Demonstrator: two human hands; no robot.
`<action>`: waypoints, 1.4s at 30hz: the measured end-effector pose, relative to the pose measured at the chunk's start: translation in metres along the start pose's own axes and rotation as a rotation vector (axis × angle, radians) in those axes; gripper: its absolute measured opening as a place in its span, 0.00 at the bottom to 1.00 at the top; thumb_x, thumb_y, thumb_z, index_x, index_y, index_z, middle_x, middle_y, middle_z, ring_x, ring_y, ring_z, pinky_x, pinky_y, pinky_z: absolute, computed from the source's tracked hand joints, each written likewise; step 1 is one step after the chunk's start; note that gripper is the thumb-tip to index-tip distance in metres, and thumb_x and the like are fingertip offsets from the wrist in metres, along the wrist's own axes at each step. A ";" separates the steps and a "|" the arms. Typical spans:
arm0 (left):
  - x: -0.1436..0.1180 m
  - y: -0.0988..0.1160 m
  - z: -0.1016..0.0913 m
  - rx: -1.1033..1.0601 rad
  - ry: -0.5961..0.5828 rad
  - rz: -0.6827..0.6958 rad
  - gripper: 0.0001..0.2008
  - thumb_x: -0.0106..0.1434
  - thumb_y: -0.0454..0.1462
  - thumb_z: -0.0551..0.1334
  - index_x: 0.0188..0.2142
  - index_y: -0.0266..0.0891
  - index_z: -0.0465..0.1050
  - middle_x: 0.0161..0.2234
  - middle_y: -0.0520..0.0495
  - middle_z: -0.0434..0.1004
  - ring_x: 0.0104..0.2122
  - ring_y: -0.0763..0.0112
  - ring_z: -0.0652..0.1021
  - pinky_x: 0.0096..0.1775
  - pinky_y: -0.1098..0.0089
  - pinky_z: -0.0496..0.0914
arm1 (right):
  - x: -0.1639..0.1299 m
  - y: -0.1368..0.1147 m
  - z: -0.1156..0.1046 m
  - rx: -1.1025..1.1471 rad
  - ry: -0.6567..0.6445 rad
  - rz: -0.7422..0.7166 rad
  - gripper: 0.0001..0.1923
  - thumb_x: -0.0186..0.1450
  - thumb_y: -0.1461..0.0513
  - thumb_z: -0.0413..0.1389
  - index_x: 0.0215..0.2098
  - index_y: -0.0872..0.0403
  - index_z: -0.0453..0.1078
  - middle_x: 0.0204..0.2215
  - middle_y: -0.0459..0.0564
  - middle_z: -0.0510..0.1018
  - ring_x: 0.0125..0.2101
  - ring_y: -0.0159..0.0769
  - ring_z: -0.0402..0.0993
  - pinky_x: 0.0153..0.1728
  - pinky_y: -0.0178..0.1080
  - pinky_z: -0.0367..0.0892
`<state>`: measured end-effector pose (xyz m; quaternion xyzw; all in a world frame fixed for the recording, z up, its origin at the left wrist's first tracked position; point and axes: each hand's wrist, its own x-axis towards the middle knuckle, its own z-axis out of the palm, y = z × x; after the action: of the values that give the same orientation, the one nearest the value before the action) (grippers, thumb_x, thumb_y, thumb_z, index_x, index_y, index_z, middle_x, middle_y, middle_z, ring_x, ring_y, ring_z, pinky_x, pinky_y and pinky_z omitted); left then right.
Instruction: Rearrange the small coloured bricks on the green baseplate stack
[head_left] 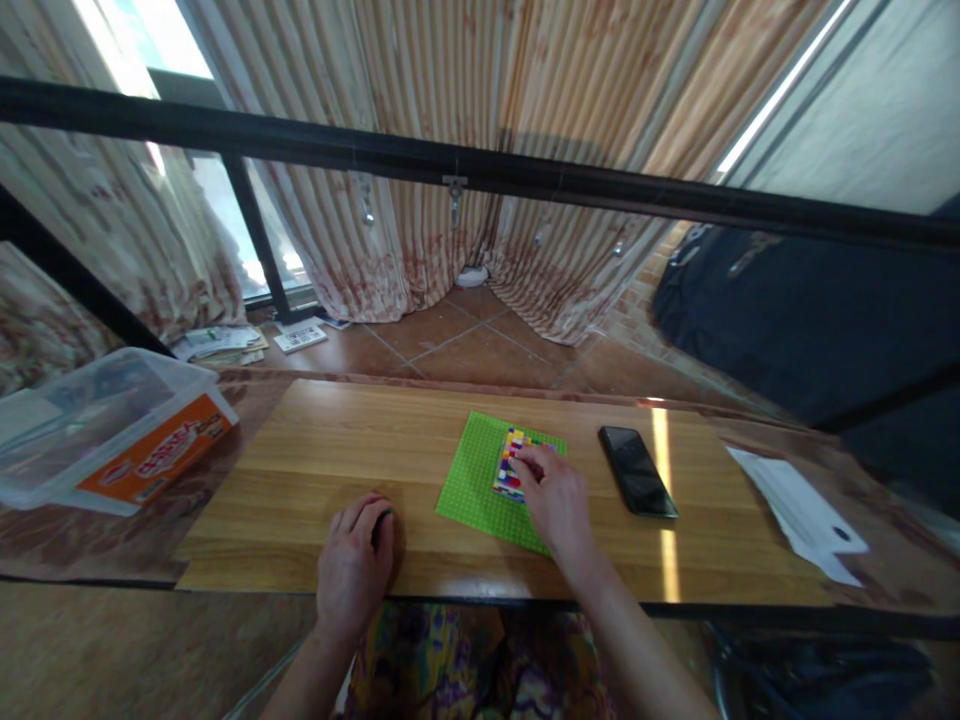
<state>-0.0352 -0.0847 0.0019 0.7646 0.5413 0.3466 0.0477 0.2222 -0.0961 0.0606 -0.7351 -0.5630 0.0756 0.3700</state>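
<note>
A green studded baseplate (pixel 471 483) lies on the wooden board at its middle. On it sits a low block of small multicoloured toy bricks (pixel 508 472), in red, yellow, blue and white. My right hand (pixel 559 500) reaches over the right part of this block, thumb and fingers pinched together at its top. Whether a small brick is between those fingertips is hidden. To the left of the baseplate, my left hand (pixel 355 556) rests on the board, fingers curled in. A tiny dark green bit shows at its fingertips, too small to name.
A black phone (pixel 637 472) lies right of the baseplate on the wooden board (pixel 315 440). White paper (pixel 799 510) is at the far right. A clear plastic box with an orange label (pixel 161 455) stands at the left. A dark metal bar (pixel 480 165) crosses in front of the curtains.
</note>
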 end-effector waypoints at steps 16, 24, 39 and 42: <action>-0.001 0.001 -0.002 -0.005 -0.016 -0.010 0.10 0.65 0.39 0.54 0.40 0.41 0.72 0.42 0.44 0.76 0.42 0.62 0.74 0.46 0.61 0.69 | 0.010 0.002 -0.011 0.157 0.006 0.149 0.15 0.59 0.51 0.53 0.30 0.54 0.74 0.28 0.50 0.78 0.27 0.34 0.71 0.32 0.37 0.63; -0.001 0.002 -0.001 -0.022 -0.037 -0.028 0.11 0.65 0.40 0.55 0.39 0.43 0.75 0.42 0.46 0.76 0.42 0.63 0.75 0.45 0.63 0.70 | 0.014 0.003 -0.003 0.102 -0.020 0.169 0.16 0.59 0.50 0.54 0.25 0.54 0.73 0.25 0.48 0.76 0.26 0.33 0.69 0.30 0.36 0.60; -0.003 0.005 -0.003 -0.103 -0.119 -0.009 0.15 0.64 0.35 0.55 0.50 0.41 0.69 0.46 0.45 0.75 0.46 0.63 0.74 0.49 0.60 0.69 | 0.004 0.005 -0.005 0.096 0.028 0.067 0.16 0.62 0.51 0.52 0.28 0.54 0.72 0.25 0.48 0.76 0.27 0.34 0.69 0.31 0.36 0.60; -0.006 0.005 -0.005 -0.150 -0.149 -0.044 0.21 0.62 0.34 0.55 0.55 0.39 0.63 0.47 0.44 0.74 0.47 0.62 0.73 0.50 0.59 0.69 | -0.008 -0.007 -0.007 0.129 0.163 0.008 0.16 0.64 0.52 0.50 0.31 0.55 0.72 0.28 0.49 0.76 0.29 0.34 0.70 0.32 0.36 0.62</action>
<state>-0.0350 -0.0930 0.0052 0.7705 0.5252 0.3275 0.1525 0.2176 -0.1055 0.0680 -0.7157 -0.5222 0.0531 0.4607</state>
